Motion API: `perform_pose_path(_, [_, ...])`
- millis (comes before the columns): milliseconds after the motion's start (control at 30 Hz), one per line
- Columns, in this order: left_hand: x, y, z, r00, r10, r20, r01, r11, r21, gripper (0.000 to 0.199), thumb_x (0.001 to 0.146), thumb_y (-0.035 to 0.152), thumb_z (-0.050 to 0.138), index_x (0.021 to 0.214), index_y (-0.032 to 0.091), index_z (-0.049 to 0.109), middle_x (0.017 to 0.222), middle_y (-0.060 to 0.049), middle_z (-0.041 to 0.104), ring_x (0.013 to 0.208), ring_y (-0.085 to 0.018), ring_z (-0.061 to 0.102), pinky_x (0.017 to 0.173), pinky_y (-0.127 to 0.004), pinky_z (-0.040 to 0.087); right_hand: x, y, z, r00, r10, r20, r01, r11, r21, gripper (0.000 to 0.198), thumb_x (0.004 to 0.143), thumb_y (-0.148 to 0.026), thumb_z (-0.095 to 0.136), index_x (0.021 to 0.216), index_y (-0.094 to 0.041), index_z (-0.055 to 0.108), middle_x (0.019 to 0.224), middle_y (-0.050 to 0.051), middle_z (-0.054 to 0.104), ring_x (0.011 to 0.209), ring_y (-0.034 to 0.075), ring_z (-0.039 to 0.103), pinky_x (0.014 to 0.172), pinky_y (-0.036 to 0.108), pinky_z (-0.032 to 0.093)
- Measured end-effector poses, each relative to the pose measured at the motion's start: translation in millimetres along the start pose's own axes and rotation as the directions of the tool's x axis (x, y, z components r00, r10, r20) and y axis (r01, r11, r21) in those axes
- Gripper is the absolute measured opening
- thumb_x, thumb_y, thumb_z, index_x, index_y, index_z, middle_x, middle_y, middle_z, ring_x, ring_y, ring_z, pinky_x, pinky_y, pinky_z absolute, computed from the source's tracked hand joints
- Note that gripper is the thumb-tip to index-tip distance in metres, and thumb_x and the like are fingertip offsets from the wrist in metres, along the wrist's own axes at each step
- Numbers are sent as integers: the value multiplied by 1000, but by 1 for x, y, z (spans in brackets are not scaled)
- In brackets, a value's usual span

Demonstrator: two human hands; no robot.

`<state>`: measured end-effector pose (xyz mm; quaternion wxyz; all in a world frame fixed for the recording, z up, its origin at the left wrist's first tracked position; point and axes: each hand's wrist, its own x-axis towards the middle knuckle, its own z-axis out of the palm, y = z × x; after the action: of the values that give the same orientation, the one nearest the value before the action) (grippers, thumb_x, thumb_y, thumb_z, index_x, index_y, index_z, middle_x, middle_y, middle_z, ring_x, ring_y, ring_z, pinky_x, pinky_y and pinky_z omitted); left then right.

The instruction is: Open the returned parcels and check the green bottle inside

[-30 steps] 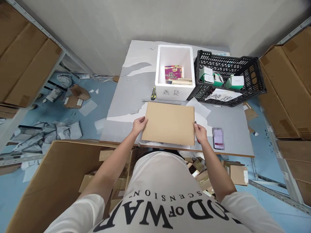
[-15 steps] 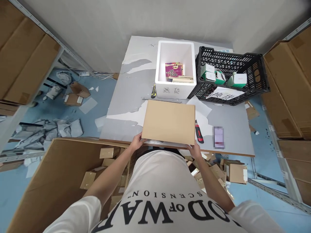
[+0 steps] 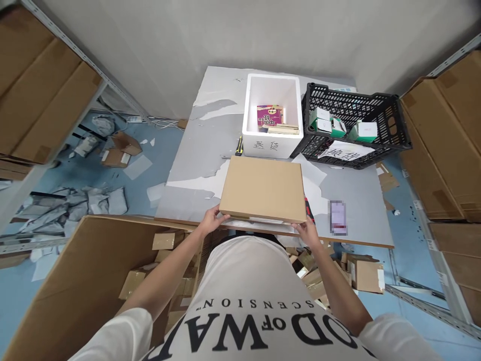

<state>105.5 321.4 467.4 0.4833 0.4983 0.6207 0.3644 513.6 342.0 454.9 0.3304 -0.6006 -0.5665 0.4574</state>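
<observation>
A flat brown cardboard box (image 3: pixel 263 188) is held between my two hands over the front part of the table (image 3: pixel 188 165). My left hand (image 3: pixel 213 219) grips its near left corner, and my right hand (image 3: pixel 306 229) has the near right corner. Fingers of both hands reach partly under the box and are hidden there. A strip of white shows along the near side of the box. Just past its right edge lies a red and black utility knife (image 3: pixel 308 210), partly covered by the box.
Behind the box stand a white foam box (image 3: pixel 272 145) with books inside and a black plastic crate (image 3: pixel 361 160) holding green-and-white cartons. A yellow utility knife (image 3: pixel 239 145) and a blurred phone (image 3: pixel 338 217) lie on the table. A large open carton (image 3: pixel 86 265) with small boxes stands front left.
The box's near side has tipped up slightly, so its near side face shows more. It now covers more of the red knife. The view has shifted a little.
</observation>
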Motion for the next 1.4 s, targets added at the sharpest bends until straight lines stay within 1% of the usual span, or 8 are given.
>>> perform_pose_path(133, [1,28,-8,998,-7,-59,9,999,41,48,69,54,69,97,15,69,93,-9,72,87,-24,66,81,-35,52,7,-29,-14,997,-81,-6,81,997,11,38,76,-53,64,96,-20,65,108,9,55,101,23,57,88,37,49])
perform_pose_path(333, [14,78,-15,987,71,-145,-34,970,242,50,77,56,58,97,12,70,85,-6,72,77,-20,62,68,-26,46,23,-73,-32,988,-138,-75,113,957,-268,43,85,-59,46,74,-20,60,79,3,48,79,19,51,68,31,44])
perform_pose_path(467, [30,106,-18,978,76,-195,18,900,437,52,79,60,51,76,11,71,60,-1,61,61,-15,52,55,-23,34,43,-96,-41,978,-168,-127,111,922,-370,51,89,-61,37,63,-21,54,69,1,45,71,17,48,66,30,39])
perform_pose_path(667, [57,131,-19,970,33,-240,89,873,480,56,77,64,49,57,14,63,51,0,50,55,-13,44,50,-24,26,71,-114,-45,989,-87,-118,29,906,-422,61,88,-67,31,56,-20,52,65,3,53,66,17,50,65,29,37])
perform_pose_path(800, [73,137,-21,969,-22,-247,144,860,489,57,75,67,49,51,16,57,49,0,46,52,-12,41,49,-24,25,83,-117,-45,990,29,-139,-78,929,-362,66,83,-72,34,63,-17,62,69,5,64,69,19,56,63,27,38])
perform_pose_path(1000, [99,138,-25,964,-107,-242,216,845,489,60,73,73,48,48,18,55,48,-2,47,51,-14,43,49,-26,27,112,-115,-47,974,172,-146,-206,941,-269,70,74,-79,44,70,-14,69,65,5,66,66,19,57,59,26,39])
perform_pose_path(1200, [113,131,-26,961,-74,-267,202,847,492,61,80,70,41,44,20,45,46,-2,44,50,-15,41,48,-27,26,128,-111,-45,967,205,-154,-232,954,-187,71,69,-79,50,73,-11,72,66,6,67,65,19,59,60,27,43])
perform_pose_path(1400, [102,113,-28,968,-25,-251,115,931,348,58,83,65,41,48,19,47,51,-2,48,55,-14,45,51,-25,32,121,-110,-43,964,196,-181,-226,961,-160,72,69,-80,50,82,-12,73,76,8,71,76,23,63,67,29,46])
